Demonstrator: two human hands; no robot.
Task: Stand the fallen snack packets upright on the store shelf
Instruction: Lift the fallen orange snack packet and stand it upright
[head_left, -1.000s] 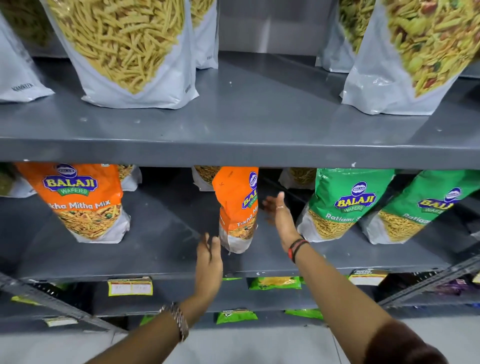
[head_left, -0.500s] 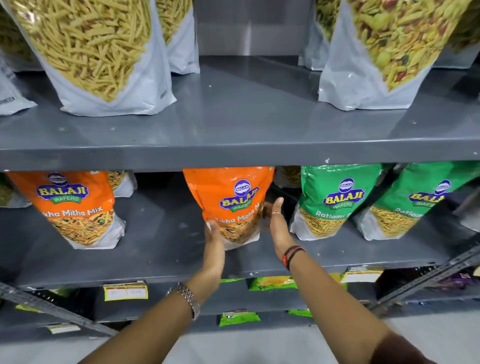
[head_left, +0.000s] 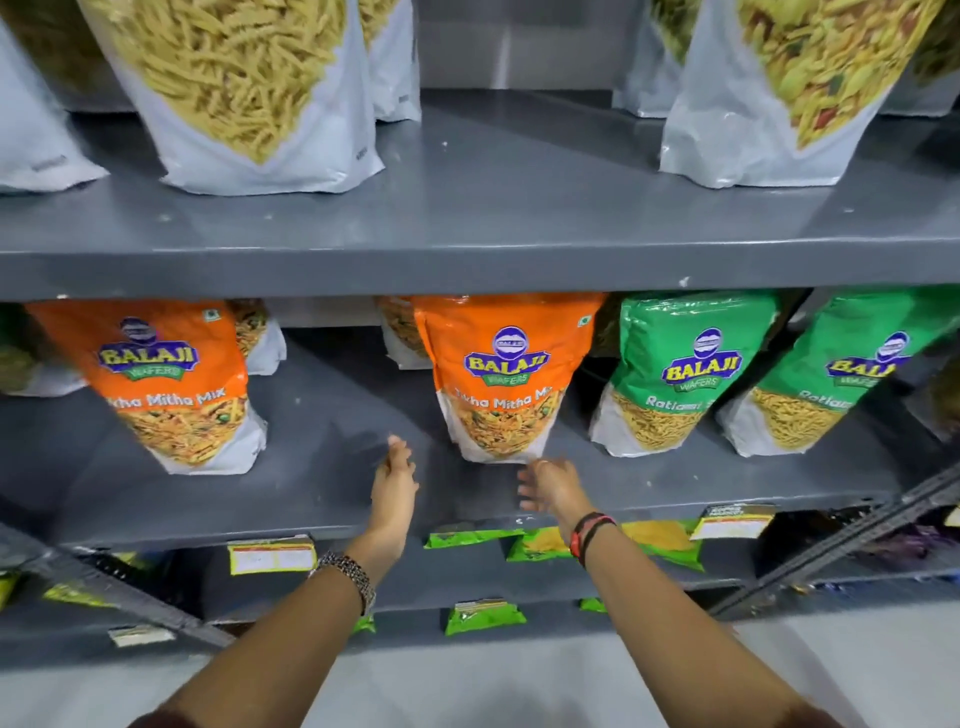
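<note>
Up on the gray shelf (head_left: 311, 499) the orange packet (head_left: 506, 374) now stands straight, and both hands, left (head_left: 395, 480) and right (head_left: 550, 488), have let go, open and empty.

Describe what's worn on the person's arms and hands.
Left hand: bare, with a silver metal-link bracelet or watch band at the wrist. Right hand: thin ring on one of its fingers, red and black bands at the wrist. Dark sleeve edges near the elbows.

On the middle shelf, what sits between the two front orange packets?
Only bare grey shelf separates the left orange packet from the middle orange packet in the head view; the left hand hovers nearby.
</note>
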